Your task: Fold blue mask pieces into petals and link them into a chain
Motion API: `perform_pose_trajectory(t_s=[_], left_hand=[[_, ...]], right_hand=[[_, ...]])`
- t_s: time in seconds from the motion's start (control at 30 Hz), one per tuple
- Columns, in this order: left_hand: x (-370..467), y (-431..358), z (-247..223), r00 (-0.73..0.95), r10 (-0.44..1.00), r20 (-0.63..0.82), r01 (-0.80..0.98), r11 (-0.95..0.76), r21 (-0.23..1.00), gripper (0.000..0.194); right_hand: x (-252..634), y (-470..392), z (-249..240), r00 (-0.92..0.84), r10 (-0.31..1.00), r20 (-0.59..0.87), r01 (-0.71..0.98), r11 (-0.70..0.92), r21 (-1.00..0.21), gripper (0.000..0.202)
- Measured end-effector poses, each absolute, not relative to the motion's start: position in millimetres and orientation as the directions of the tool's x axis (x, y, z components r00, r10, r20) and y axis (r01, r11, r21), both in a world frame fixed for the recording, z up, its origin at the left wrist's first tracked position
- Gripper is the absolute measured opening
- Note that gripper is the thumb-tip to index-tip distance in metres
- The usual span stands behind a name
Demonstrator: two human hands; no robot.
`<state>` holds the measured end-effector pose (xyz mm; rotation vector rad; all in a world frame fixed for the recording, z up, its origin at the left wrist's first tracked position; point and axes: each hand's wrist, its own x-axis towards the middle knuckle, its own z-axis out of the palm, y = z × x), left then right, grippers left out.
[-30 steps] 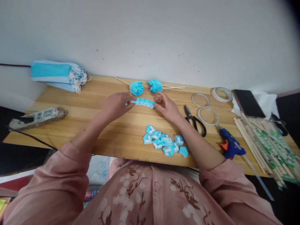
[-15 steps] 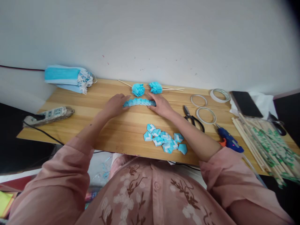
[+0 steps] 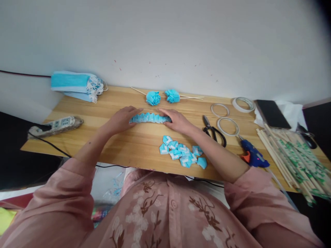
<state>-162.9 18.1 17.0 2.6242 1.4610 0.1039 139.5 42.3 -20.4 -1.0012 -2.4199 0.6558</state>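
A row of overlapping folded light-blue pieces [image 3: 149,118] stretches between my hands, low over the wooden tabletop or on it; I cannot tell which. My left hand [image 3: 122,119] is closed about its left end, thumb on the near side. Around the right end curls my right hand [image 3: 178,121], fingers beyond it and thumb nearer me. Both tips of the row are partly hidden by the fingers. Closer to me lie several loose folded blue pieces [image 3: 176,153] with white strips on them. Behind the row are two blue flowers, a left one [image 3: 153,98] and a right one [image 3: 172,96], on thin sticks.
Stacked blue face masks [image 3: 71,82] and a power strip [image 3: 58,126] occupy the left side. To the right are scissors [image 3: 210,129], tape rolls [image 3: 243,104], a blue glue gun [image 3: 254,155], a phone [image 3: 272,113] and wrapped sticks [image 3: 292,155]. A wall rises behind the table.
Both hands have come slightly toward me with the blue row, and the left hand has shifted a little left. More of the row's folded faces now shows.
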Motion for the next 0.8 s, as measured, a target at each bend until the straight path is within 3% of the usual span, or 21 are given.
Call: perform_pose_trajectory(t_s=[0.23,0.37,0.53,0.63,0.8], left_hand=[[-166.2,17.5,12.0,0.536,0.844,-0.002,0.831,-0.527,0.177,0.061],[-165.9,14.7,10.3,0.530,0.848,0.014,0.835,-0.525,0.166,0.059],[-159.9,7.1,16.1,0.524,0.839,0.145,0.825,-0.543,0.159,0.057],[-148.6,-1.3,25.2,0.545,0.816,0.195,0.799,-0.575,0.175,0.056],[-114.8,-21.6,35.6,0.659,0.716,0.231,0.670,-0.698,0.251,0.052]], right_hand=[[145.5,42.2,-12.6,-0.617,0.742,0.262,0.512,0.631,-0.583,0.071],[168.5,21.2,17.7,-0.507,0.788,0.351,0.520,0.604,-0.605,0.057],[207.2,-22.7,55.5,-0.354,0.855,0.379,0.637,0.517,-0.572,0.043],[230.9,-48.0,59.1,-0.357,0.874,0.329,0.725,0.482,-0.493,0.030],[259.6,-73.9,38.2,-0.522,0.846,0.105,0.788,0.526,-0.320,0.019]])
